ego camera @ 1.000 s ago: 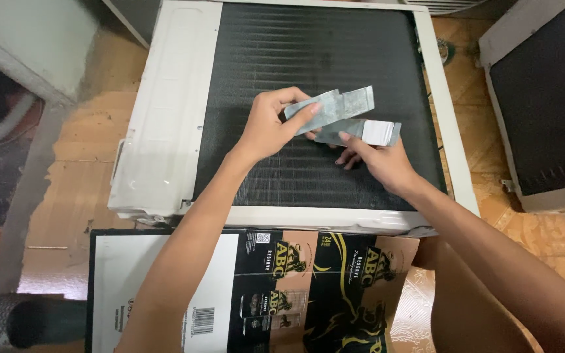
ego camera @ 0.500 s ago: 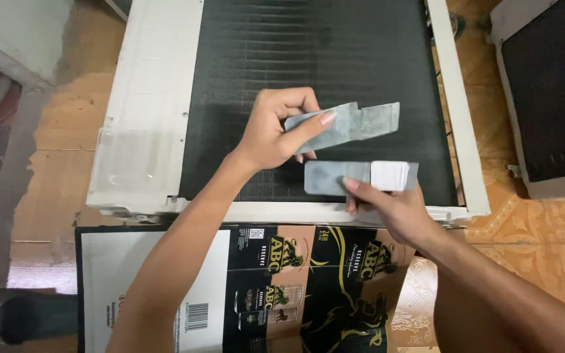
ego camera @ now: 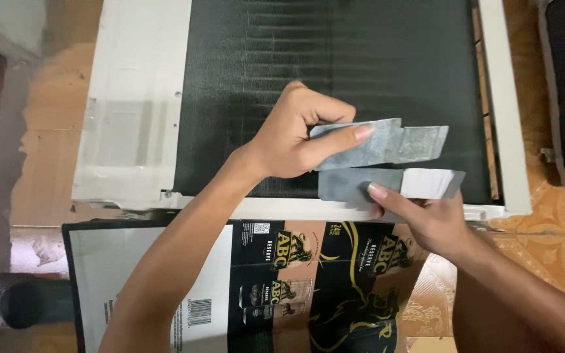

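1. Above the dark finned grille (ego camera: 335,72), a grey metal strip (ego camera: 387,145) is pinched by the left hand (ego camera: 295,134).
2. Just below it, a second grey strip (ego camera: 387,184) with a white end is grasped by the right hand (ego camera: 429,219).
3. Below the grille, flattened printed cardboard (ego camera: 308,287) is seen.

Single head cam, looking steeply down, close over hands.
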